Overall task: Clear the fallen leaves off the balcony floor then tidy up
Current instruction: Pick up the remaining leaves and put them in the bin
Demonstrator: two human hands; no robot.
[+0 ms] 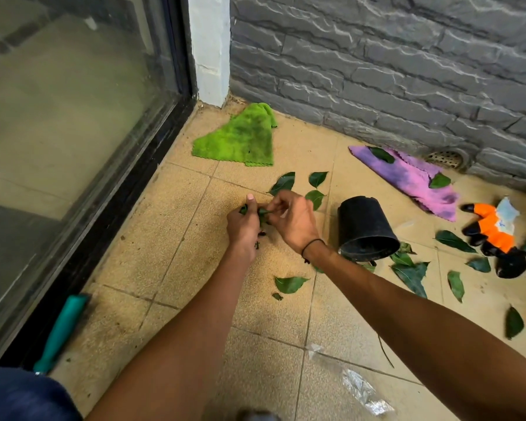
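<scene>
1. Leaves (283, 183) are scattered all over the tiled balcony floor (176, 268). A little cluster of three sits just beyond the hands, more spill out by the tipped-over black pot (365, 229) off to the right, and two lie on the purple cloth (413, 177).
2. The left hand (243, 226) is curled around a small bunch of gathered leaves (263, 212), thumb sticking up. The right hand (295, 220) is pinching at that same bunch with its fingertips, so both hands are busy and neither is free.
3. What matters for the next grab: the closest loose leaves are right past the right hand's knuckles, up and slightly right. I'd say the right hand is the nearer one and only has to reach forward a bit.
4. The biggest of those three lies on a diagonal, tip pointing down-left toward the hands, stem end up-right. The other two point roughly down, toward the person.
5. Another leaf (289, 284) sits on the near side, under the right forearm, long axis roughly left-right with its tip to the right.
6. Still lying around: a green cloth (237, 138) in the corner and orange and black gloves (492, 229) far right. Looks like early days, plenty left to pick up.
</scene>
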